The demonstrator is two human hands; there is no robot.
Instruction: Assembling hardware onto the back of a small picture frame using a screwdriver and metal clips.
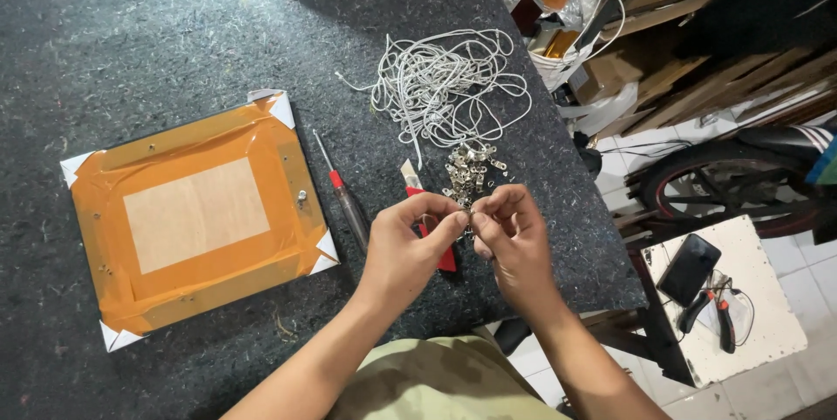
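Left hand [410, 237] and right hand [514, 232] meeting fingertip to fingertip near the front edge of the dark felt-covered table [131, 27], pinching a small metal piece too tiny to identify, just below a heap of small metal hangers [469, 171]. Beneath the hands, a red utility knife [417, 186]; beside it, a red-collared awl [342, 193]. Toward the left edge, a picture frame [199, 215] lying back-up, taped in orange; toward the back right corner, tangled white cord [453, 84].
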